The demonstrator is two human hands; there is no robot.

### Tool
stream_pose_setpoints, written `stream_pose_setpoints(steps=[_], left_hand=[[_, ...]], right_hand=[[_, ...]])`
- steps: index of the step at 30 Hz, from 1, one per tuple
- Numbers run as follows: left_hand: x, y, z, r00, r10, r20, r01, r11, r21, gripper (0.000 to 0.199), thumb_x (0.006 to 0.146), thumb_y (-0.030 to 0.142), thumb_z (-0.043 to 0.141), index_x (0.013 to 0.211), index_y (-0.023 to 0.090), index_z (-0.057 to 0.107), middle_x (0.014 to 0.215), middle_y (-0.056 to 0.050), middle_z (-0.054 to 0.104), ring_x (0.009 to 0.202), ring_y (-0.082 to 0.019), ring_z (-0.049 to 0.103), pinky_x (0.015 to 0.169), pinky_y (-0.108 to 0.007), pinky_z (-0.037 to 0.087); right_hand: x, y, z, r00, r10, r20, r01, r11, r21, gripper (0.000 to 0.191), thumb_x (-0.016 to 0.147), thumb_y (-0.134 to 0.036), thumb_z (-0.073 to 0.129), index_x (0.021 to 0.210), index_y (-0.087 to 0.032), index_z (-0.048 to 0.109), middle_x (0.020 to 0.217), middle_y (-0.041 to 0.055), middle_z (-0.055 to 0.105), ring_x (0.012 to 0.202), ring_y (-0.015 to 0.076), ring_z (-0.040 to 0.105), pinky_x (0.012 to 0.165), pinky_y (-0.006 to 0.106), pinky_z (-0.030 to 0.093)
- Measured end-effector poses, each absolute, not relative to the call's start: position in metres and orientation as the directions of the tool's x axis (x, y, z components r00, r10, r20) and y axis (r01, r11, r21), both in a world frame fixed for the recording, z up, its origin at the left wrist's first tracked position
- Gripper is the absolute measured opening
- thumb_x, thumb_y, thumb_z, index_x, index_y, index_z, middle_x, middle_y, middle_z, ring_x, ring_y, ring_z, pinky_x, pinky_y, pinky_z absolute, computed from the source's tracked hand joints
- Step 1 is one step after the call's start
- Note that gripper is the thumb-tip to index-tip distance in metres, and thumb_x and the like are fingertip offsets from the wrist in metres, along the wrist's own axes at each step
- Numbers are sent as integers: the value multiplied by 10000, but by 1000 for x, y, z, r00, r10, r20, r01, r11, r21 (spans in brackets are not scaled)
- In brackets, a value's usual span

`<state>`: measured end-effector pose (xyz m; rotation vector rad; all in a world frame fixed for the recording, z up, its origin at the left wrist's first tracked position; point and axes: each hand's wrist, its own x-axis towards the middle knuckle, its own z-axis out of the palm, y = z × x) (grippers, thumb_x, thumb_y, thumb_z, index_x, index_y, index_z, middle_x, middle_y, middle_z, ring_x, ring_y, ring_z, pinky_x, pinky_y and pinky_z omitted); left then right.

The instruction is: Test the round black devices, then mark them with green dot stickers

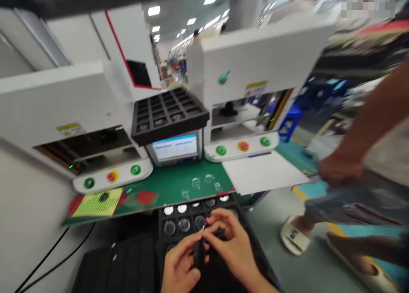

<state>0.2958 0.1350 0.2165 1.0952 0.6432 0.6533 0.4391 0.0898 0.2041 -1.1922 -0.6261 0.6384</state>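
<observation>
My left hand (pixel 182 259) is closed around a small black part (pixel 199 254), apparently a rounded housing seen edge-on. My right hand (pixel 232 241) meets it from the right, its thumb and forefinger pinched at the part's upper edge. A tiny red bit shows at those fingertips, too small to name. More of something dark lies under the right fingers, mostly hidden. Both hands are above a black compartment tray (pixel 161 237) that holds several round discs (pixel 184 225), some clear and some bright white.
Two white machines (pixel 262 54) with green and red buttons flank a small screen (pixel 175 147). A second black tray (pixel 169 129) rests above it. On the green bench (pixel 169 178) lie clear pieces (pixel 196 182), yellow paper (pixel 99 202) and white sheets (pixel 263 171). Another person's arm (pixel 361 131) is at right.
</observation>
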Motion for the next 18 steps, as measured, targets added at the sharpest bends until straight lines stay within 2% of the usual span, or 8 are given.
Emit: stream_pose_setpoints(steps=[3,5,11,18], left_hand=[[290,130,211,661,750,-31,-243,254,936,499,689,473,807,1124,239,740,1238,-141,665,1013,-335,672,788,-374,587],[290,130,210,685,729,-3,-258,246,934,479,732,445,782,1159,236,723,1235,-144,663,1000,-315,677,780,-346,589],[294,128,212,714,700,19,-276,256,926,453,778,389,756,1198,230,701,1233,-139,658,1019,-299,668,829,-334,576],[299,128,214,707,706,41,-283,230,931,430,781,350,760,1190,230,704,1243,-133,655,1048,-301,658,842,-329,575]], right_hand=[[440,86,207,683,724,92,-108,225,-968,439,602,-180,822,967,-308,615,807,-20,678,649,180,680,697,312,617],[441,84,210,681,730,64,-132,209,-969,445,599,-196,835,970,-287,608,861,-7,683,718,176,689,749,308,613],[438,80,217,697,710,99,-109,241,-965,336,687,-242,827,935,-240,601,860,-1,677,668,145,707,623,247,613],[440,77,221,721,681,132,-90,281,-956,306,711,-203,816,933,-237,608,849,-6,671,608,119,691,571,210,602]])
